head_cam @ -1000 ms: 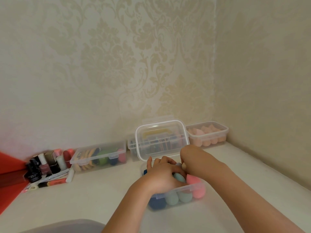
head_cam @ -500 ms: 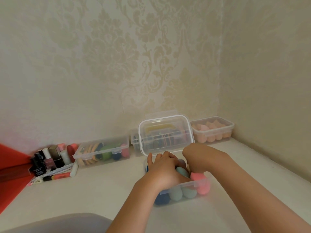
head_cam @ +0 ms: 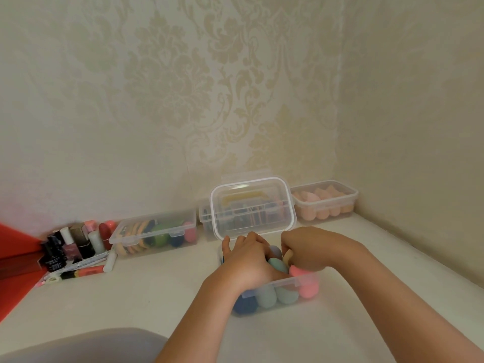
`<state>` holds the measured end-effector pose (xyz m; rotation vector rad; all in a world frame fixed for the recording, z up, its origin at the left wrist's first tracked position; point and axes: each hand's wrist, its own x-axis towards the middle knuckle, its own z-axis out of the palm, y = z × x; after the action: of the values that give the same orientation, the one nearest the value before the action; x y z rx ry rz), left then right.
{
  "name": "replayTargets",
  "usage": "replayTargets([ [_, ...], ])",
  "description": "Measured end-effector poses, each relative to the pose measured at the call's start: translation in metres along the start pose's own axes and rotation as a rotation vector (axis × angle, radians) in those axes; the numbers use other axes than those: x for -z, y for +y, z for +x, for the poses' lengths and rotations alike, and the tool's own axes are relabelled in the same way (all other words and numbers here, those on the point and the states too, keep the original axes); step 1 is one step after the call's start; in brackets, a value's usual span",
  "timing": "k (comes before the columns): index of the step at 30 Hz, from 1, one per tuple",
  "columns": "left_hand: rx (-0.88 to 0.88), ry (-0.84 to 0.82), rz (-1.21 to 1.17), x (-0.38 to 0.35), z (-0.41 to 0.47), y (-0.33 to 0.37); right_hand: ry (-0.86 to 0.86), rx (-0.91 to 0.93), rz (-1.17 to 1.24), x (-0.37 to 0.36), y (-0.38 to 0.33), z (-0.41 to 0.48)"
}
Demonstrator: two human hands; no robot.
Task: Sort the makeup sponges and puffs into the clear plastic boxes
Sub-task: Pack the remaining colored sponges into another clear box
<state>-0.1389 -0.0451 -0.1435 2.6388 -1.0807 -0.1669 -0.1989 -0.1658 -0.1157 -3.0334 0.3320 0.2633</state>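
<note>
L hand (head_cam: 246, 260) & R hand (head_cam: 306, 252): fingertips buried among sponges (head_cam: 277, 265) in front box (head_cam: 286, 283), so grip can't be told. Raised lid (head_cam: 251, 205) blurs contents of middle box (head_cam: 205, 218). Grey obj (head_cam: 78, 344) cut by bottom edge, red sheet (head_cam: 10, 284) by left edge. Labels on bottles (head_cam: 69, 244) too small to read.

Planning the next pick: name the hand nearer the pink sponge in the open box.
Right. The right hand lies just above the pink sponge; the left hand covers the left half of the box.

We see a home dressing corner: patterned cream wallpaper (head_cam: 170, 87) on both walls, a white table (head_cam: 131, 297), nail polish bottles (head_cam: 69, 244) and clear boxes (head_cam: 323, 204) of makeup sponges (head_cam: 311, 197).
</note>
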Motion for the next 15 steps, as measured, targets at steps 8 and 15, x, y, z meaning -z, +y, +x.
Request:
replayTargets([
  [8,-0.033,-0.012,-0.005,-0.0002,-0.0016,-0.0005,0.0,-0.012,0.01,0.0022,-0.0002,0.0083],
  [15,-0.033,-0.025,-0.004,0.0006,-0.0022,-0.0001,0.04,0.008,0.063,0.0061,0.0047,0.0054],
])
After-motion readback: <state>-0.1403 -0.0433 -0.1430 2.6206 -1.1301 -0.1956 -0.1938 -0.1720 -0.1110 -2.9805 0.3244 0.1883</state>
